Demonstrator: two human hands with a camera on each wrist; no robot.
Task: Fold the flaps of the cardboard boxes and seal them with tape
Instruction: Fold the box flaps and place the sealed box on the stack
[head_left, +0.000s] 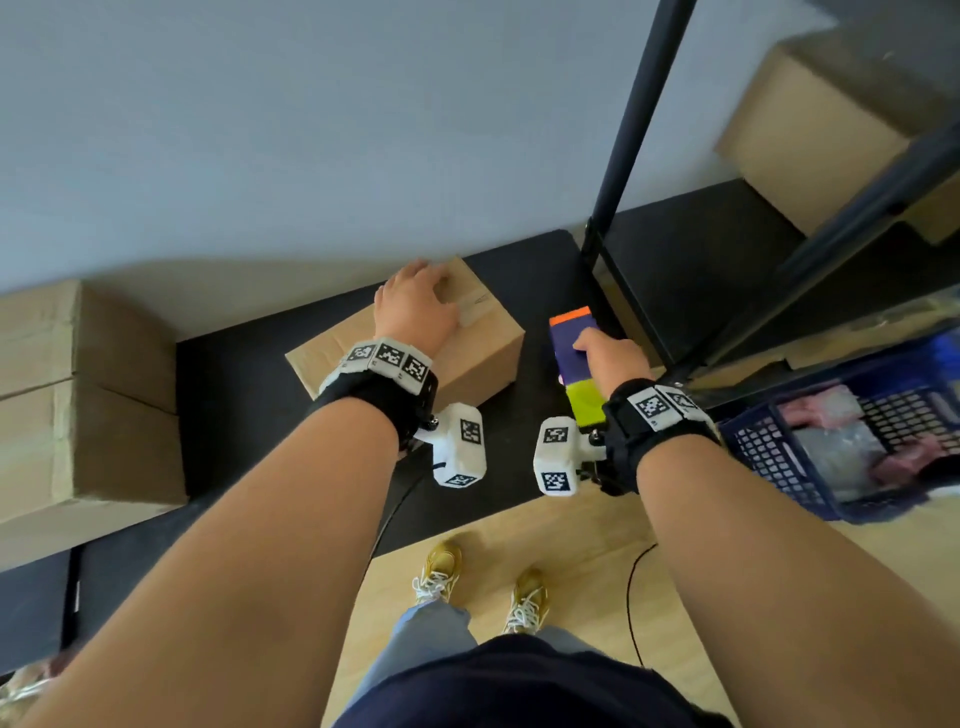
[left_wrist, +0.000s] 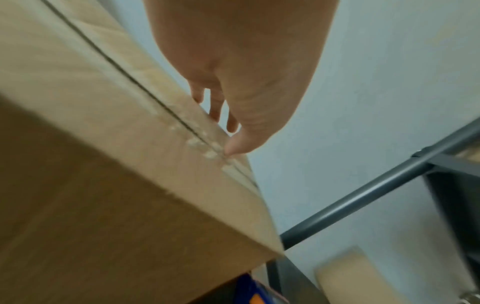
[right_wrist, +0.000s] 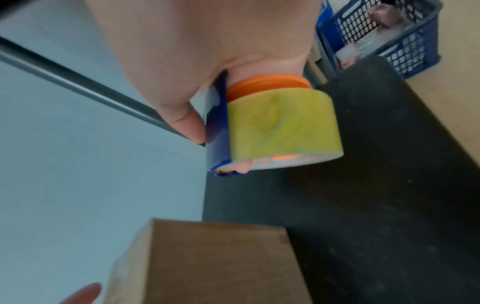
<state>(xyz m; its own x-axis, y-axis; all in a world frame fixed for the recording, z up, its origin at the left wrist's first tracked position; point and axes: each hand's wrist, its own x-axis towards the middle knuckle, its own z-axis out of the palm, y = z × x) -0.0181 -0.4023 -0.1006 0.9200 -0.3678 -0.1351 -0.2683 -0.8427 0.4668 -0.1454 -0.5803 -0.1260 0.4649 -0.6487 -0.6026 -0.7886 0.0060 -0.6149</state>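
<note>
A closed cardboard box (head_left: 483, 358) sits on the black table (head_left: 244, 415), its top seam (left_wrist: 122, 76) carrying scraps of old tape. My left hand (head_left: 415, 306) rests on the box top. Its thumb (left_wrist: 239, 146) presses by the seam, and the fingers (left_wrist: 215, 107) reach fairly straight over the far edge. To the right, my right hand (head_left: 608, 358) grips a blue and orange tape dispenser (head_left: 571, 343) holding a yellow-green tape roll (right_wrist: 280, 127). The dispenser hangs above the table beside the box (right_wrist: 207, 263), not touching it.
Two stacked cardboard boxes (head_left: 78, 405) stand at the left of the table. A black shelf post (head_left: 639, 119) rises just right of the dispenser, with another box (head_left: 810, 140) on the shelf. A blue basket (head_left: 841, 431) of packets sits on the floor at right.
</note>
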